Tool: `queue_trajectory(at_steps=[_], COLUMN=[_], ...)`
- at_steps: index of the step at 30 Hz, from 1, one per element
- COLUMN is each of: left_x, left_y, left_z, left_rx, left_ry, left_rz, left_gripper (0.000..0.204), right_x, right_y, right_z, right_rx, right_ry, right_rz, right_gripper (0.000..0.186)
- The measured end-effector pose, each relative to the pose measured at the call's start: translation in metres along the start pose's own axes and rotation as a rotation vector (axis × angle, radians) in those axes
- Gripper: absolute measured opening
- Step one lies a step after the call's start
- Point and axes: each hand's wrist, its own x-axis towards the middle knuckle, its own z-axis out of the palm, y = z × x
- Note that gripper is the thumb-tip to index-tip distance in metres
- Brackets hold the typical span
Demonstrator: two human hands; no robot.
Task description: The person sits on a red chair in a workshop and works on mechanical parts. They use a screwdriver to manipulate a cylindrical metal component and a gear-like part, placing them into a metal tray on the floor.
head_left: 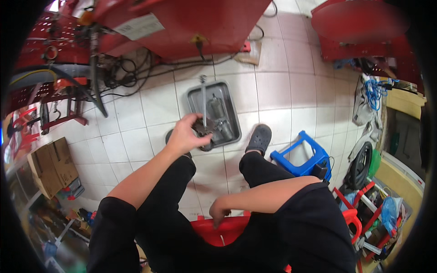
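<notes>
My left hand (184, 135) is closed around a dark, dirty metal part (200, 128), thumb on one side and fingers on the other. A long, thin metal rod (204, 102) runs from that part toward the far side, over the grey tray (236, 125); I cannot tell whether they are joined. Inside the tray lie a metal cylinder (218, 107) and a smaller metal piece (224, 127). My right hand (219, 211) hangs between my thighs, fingers loosely bent downward and thumb apart, with nothing seen in it. Below it is a red seat (236, 224).
A large red machine (191, 27) stands beyond the tray, with black cables (136, 75) on the tiled floor. To the right is a blue plastic stool (302, 157). A cardboard box (52, 166) sits at left. Black tyres (362, 166) and blue rope (377, 93) are at far right.
</notes>
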Motion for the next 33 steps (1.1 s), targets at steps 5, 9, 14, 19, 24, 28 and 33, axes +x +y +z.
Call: queue_trajectory(at_steps=[5, 9, 14, 19, 24, 28, 33], left_x=[-0.067, -0.127, -0.219, -0.294, -0.346, -0.366, -0.382], left_y=[0.069, 0.115, 0.146, 0.17, 0.19, 0.172, 0.183], left_z=[-0.019, -0.026, -0.022, 0.014, 0.025, 0.041, 0.061], left_rx=[-0.044, -0.15, -0.218, -0.134, -0.122, -0.556, -0.57], left_ry=[0.103, 0.292, 0.423, 0.427, 0.404, 0.247, 0.205], left_rz=[0.176, 0.223, 0.127, 0.336, 0.579, 0.678, 0.698], left_gripper=[0.058, 0.06, 0.044, 0.057, 0.057, 0.077, 0.078], right_x=[-0.119, -0.224, -0.205, -0.163, -0.138, -0.135, -0.129], right_y=[0.053, 0.032, -0.141, -0.211, -0.246, -0.261, -0.273], right_z=[-0.047, -0.028, 0.06, 0.129, 0.184, 0.219, 0.249], right_rx=[-0.096, 0.206, 0.509, 0.286, 0.306, 0.28, 0.107], right_ry=[1.046, 1.681, 2.192, 2.253, 2.164, 1.939, 1.913], right_rz=[0.474, 0.492, -0.981, -1.102, -1.29, -1.585, -1.562], right_gripper=[0.026, 0.033, 0.037, 0.024, 0.015, 0.018, 0.021])
